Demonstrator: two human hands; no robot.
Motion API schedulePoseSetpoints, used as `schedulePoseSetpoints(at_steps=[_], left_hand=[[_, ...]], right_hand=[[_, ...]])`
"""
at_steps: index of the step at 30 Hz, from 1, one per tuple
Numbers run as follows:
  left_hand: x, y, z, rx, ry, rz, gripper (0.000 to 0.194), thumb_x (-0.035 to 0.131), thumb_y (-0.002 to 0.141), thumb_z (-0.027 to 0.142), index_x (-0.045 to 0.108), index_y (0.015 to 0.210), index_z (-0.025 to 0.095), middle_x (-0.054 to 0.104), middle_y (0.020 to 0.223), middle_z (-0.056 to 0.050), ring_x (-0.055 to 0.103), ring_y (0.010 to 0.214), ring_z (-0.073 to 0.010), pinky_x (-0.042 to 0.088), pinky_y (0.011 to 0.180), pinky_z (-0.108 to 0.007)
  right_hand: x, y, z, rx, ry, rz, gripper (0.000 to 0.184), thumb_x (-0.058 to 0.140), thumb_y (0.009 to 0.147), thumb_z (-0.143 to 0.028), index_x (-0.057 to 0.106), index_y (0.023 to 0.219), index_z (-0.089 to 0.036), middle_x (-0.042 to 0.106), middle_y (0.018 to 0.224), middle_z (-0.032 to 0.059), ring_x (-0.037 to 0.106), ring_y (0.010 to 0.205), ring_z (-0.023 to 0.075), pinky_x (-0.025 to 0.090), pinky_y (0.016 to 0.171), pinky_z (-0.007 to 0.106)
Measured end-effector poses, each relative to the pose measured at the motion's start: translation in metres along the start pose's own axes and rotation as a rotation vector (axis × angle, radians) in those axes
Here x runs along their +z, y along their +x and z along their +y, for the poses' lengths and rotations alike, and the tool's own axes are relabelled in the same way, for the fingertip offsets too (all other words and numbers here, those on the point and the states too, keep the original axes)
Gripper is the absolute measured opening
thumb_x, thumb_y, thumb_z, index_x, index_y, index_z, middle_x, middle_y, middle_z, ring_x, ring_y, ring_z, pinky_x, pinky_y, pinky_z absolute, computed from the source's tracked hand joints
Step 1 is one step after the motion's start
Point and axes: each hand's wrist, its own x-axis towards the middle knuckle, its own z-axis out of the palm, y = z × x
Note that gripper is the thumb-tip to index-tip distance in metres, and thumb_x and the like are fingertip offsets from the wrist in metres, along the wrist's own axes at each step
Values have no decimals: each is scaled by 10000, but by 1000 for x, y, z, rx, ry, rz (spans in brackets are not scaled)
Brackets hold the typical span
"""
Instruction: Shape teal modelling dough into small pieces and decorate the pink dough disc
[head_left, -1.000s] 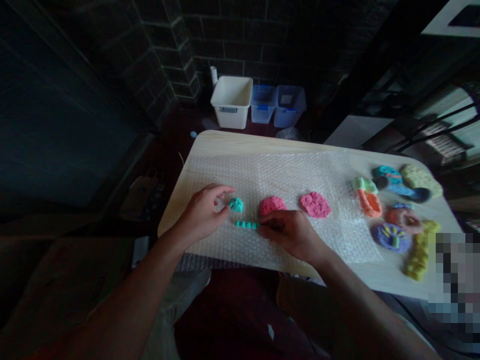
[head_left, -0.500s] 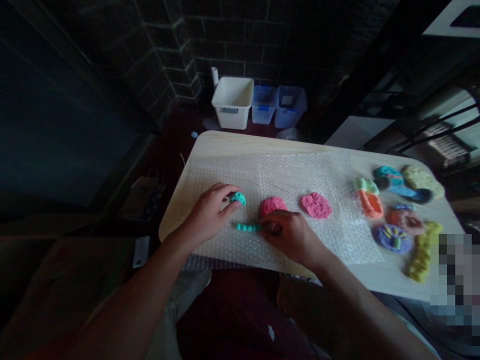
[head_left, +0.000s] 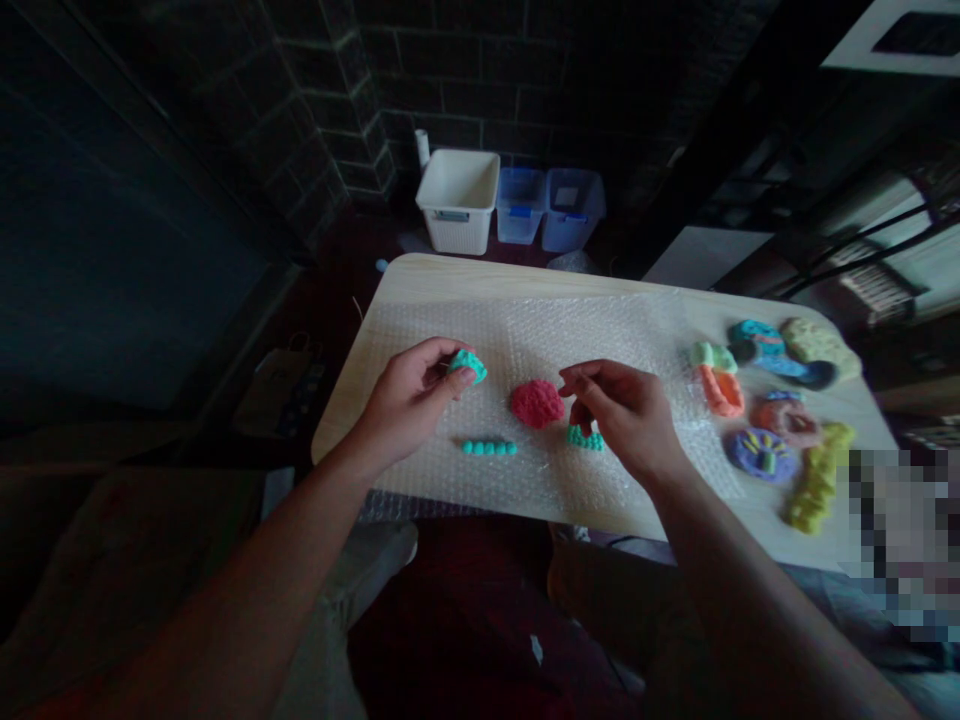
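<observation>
My left hand point(head_left: 409, 400) grips a teal lump of modelling clay point(head_left: 469, 366) between thumb and fingers, raised above the bubble wrap. Below it lies a short row of teal clay balls point(head_left: 489, 448). My right hand point(head_left: 622, 405) hovers just right of a crumbly red clay lump point(head_left: 538, 403), its thumb and fingertips drawn together; whether anything small is between them is hidden. Under its fingers, a patch of small teal clay balls point(head_left: 585, 438) rests on the bubble wrap, partly covered by the hand.
Bubble wrap point(head_left: 450, 320) covers much of the wooden table point(head_left: 442, 272). Several coloured clay pieces sit at the right, among them a purple disc point(head_left: 763, 455) and a yellow strip point(head_left: 820, 480). Beyond the far edge stand a white bin point(head_left: 459, 205) and two blue-tinted boxes point(head_left: 574, 210).
My left hand has picked up the teal lump and raised it. My right hand has moved right and up from the row of balls, uncovering the ball patch and hiding the pink piece.
</observation>
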Motion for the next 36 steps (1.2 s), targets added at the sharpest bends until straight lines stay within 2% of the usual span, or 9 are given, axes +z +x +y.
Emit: schedulePoseSetpoints(at_steps=[2,8,13,16,21,25,29,32,36], left_hand=[[2,-1,4,-13,-24,5,284,792,886,361,717,1072,161,732,951,-53,653,791,-166,534,711,-298],[7,-6,12,-30,-33,39,199,765,903,347,718,951,160,665,804,-13,589,693,-131,486,655,-267],[16,-9,14,-100,-108,-78,264,830,857,373,727,980,163,705,859,-25,625,724,-133,513,670,-262],[26,-10,14,-122,-214,-145,318,803,900,407,722,1098,171,725,929,-41,653,755,-136,542,694,-269],[38,-6,20,-110,-283,-151,357,736,952,431,715,1195,170,735,973,-66,672,769,-144,564,708,-288],[39,-2,31,-55,-235,-189,437,767,923,428,711,1264,159,753,1061,-87,702,823,-159,579,741,-290],[39,-2,36,11,-153,-177,416,795,906,383,724,1243,152,754,1034,-66,682,789,-143,567,731,-274],[37,-3,36,42,-104,-167,386,797,908,391,734,1201,147,728,901,-38,659,752,-146,555,721,-278],[25,-1,29,-3,-181,-5,374,797,894,433,718,1135,158,681,833,-16,656,718,-143,558,701,-285]], right_hand=[[-6,5,0,6,95,49,308,769,881,-458,757,912,-151,758,801,68,634,533,123,458,442,251],[-2,5,3,-26,31,-90,338,791,887,-460,780,921,-124,739,749,59,629,586,124,488,513,255],[12,-7,-9,-118,123,-221,516,845,874,-469,764,1275,-155,794,1026,95,719,770,164,601,667,296],[22,-11,-14,-229,130,-262,545,875,860,-448,761,1343,-225,771,1161,105,739,873,195,633,745,333],[26,-5,-20,-350,-40,-145,359,808,936,-425,832,1234,-226,771,1126,123,738,952,229,621,801,364],[22,-1,-28,-366,-67,-108,366,809,930,-495,854,1184,-236,797,1112,124,743,967,251,622,841,408],[22,-2,-33,-338,60,-146,449,824,896,-562,856,1167,-206,804,953,104,732,812,222,619,782,402],[23,-3,-33,-284,175,-212,418,838,889,-514,849,1145,-183,785,825,71,704,707,196,610,734,392],[23,-4,-29,-244,23,-203,326,781,916,-397,824,1124,-149,789,888,82,704,744,188,571,698,347]])
